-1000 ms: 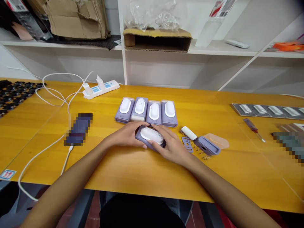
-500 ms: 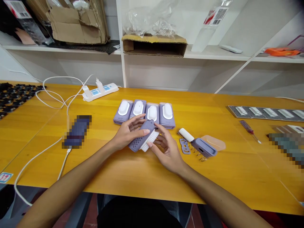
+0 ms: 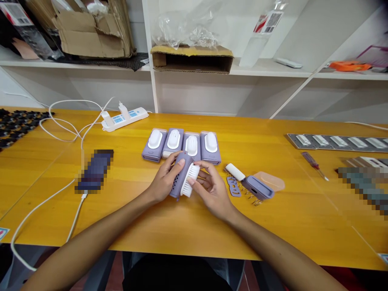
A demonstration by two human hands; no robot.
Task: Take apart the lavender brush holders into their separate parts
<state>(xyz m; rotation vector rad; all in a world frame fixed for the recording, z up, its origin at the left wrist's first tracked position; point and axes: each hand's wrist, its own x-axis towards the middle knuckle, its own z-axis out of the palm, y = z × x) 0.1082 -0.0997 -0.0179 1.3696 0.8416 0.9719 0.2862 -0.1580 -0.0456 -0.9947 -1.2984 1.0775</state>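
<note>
- Clamping the left hand (image 3: 166,180) around a purple brush (image 3: 182,173), mid-frame over the yellow table (image 3: 163,232); laying the left thumb along its upper face.
- Closing the right hand (image 3: 214,193) on the same brush, setting thumb against the white bristles (image 3: 186,190) and forefinger near their far end.
- Holding the brush tilted between both hands, turning bristles toward frame right, showing small holes in the purple side.
- Noting four purple cases (image 3: 214,155) in a side-by-side row just beyond the hands, bearing white oval pieces on top.
- Finding loose parts right of centre: white bar (image 3: 235,171), flat purple cut-out plate (image 3: 233,187), hollow purple casing (image 3: 257,187), pale orange lid (image 3: 272,181).
- Spotting a screwdriver (image 3: 313,162) farther right, near a grey strip (image 3: 312,140) carrying white pieces.
- Seeing a white power strip (image 3: 126,119) left of centre, beyond a blurred dark device (image 3: 95,169).
- Noticing a low cardboard box (image 3: 190,51) on the shelf at frame top.
</note>
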